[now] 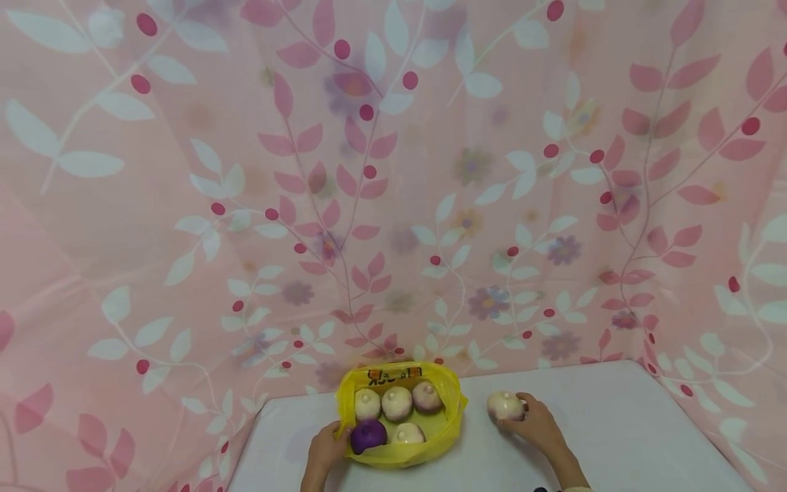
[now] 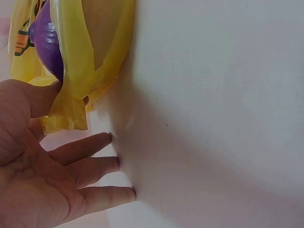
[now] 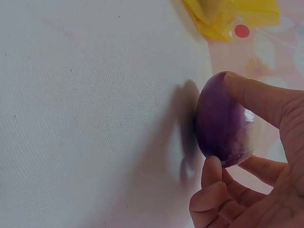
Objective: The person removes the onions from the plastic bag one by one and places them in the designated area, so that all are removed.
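A yellow plastic bag (image 1: 433, 447) stands open on the white table. Inside it lie several pale turnips (image 1: 397, 403) with purplish undersides, plus one deep purple onion (image 1: 369, 435) at the front left. My left hand (image 1: 327, 447) pinches the bag's left edge between thumb and forefinger; in the left wrist view the other fingers spread toward the tabletop. To the right of the bag, my right hand (image 1: 535, 425) holds another turnip (image 1: 506, 406), thumb on one side and fingers on the other. Its purple side (image 3: 221, 121) faces the table in the right wrist view, with a shadow beneath.
The white tabletop (image 1: 615, 410) extends to both sides of the bag. Directly behind it hangs a pink curtain (image 1: 393, 273) patterned with leaves and berries, which also wraps round the left and right sides.
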Demonstrator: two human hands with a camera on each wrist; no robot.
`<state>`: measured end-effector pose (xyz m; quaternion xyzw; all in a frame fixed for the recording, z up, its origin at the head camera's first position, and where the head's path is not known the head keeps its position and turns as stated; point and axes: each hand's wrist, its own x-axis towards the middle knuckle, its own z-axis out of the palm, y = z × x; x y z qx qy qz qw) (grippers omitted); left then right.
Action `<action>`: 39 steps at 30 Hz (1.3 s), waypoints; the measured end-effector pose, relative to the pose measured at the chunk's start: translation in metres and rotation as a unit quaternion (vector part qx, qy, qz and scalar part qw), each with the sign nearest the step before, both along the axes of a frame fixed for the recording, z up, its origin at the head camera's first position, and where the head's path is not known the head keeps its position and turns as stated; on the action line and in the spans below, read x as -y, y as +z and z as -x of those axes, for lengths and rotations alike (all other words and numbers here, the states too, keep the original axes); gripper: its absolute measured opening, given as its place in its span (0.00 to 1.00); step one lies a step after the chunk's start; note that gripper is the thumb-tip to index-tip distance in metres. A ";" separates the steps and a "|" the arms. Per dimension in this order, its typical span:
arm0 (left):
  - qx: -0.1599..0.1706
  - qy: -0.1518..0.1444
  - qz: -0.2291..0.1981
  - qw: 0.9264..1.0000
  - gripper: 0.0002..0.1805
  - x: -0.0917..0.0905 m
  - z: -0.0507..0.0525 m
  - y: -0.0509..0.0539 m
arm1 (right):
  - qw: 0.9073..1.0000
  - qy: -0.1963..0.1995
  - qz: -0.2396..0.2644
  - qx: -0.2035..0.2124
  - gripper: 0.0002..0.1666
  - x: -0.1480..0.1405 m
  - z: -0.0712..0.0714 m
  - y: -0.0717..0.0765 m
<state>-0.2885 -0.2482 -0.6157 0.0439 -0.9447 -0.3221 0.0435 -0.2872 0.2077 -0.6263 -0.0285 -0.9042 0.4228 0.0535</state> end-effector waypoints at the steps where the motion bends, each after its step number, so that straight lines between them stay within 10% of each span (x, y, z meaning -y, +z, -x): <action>1: 0.001 0.001 -0.001 1.000 0.17 0.000 0.000 0.000 | 1.000 -0.001 0.001 0.001 0.49 0.000 0.000 0.000; 39: -0.011 -0.012 0.005 1.000 0.16 0.000 -0.003 0.002 | 0.999 0.003 -0.034 -0.032 0.43 0.001 -0.006 0.022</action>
